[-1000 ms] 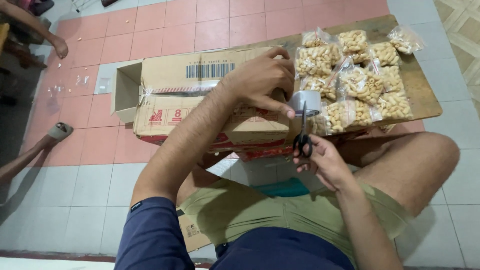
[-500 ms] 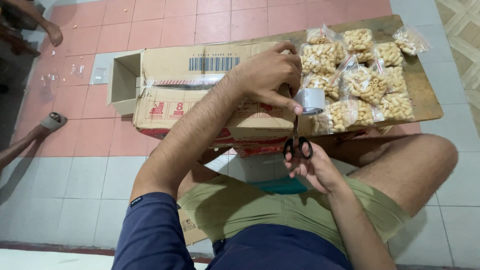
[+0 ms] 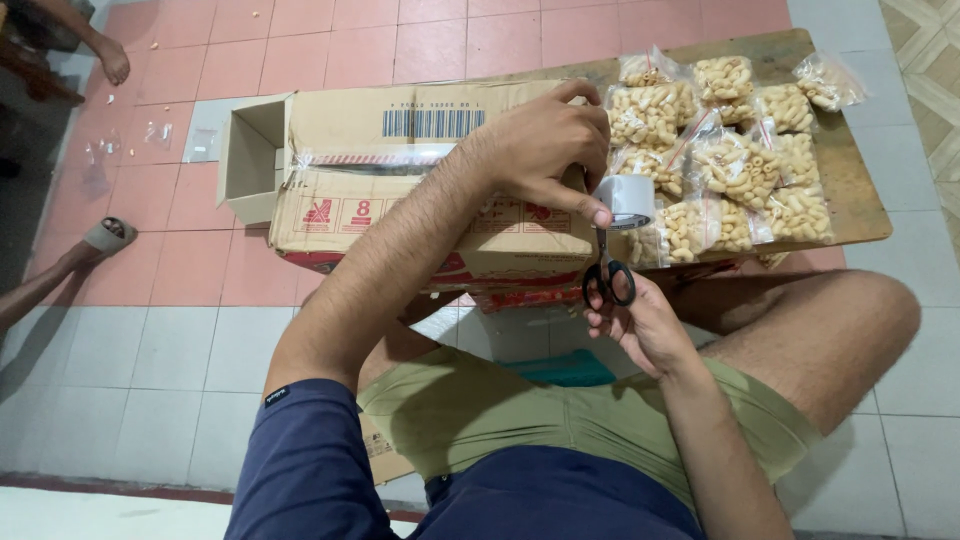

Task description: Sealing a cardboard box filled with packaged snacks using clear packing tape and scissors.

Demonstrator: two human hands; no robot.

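My left hand (image 3: 545, 150) holds a grey roll of tape (image 3: 627, 200) against the right end of a brown cardboard box (image 3: 400, 190) that lies on its side in front of me. My right hand (image 3: 640, 325) grips black-handled scissors (image 3: 606, 275), blades pointing up at the tape roll just below my left fingers. A strip of clear tape runs along the box's top seam.
Several clear bags of pale snacks (image 3: 730, 160) lie on a wooden board (image 3: 850, 190) right of the box. The box's left flaps stand open. Another person's feet (image 3: 110, 235) rest on the red tiled floor at left, another foot (image 3: 112, 62) farther back.
The scissors have shifted slightly lower and closer under the tape roll. My left hand stays on the roll at the box's end.
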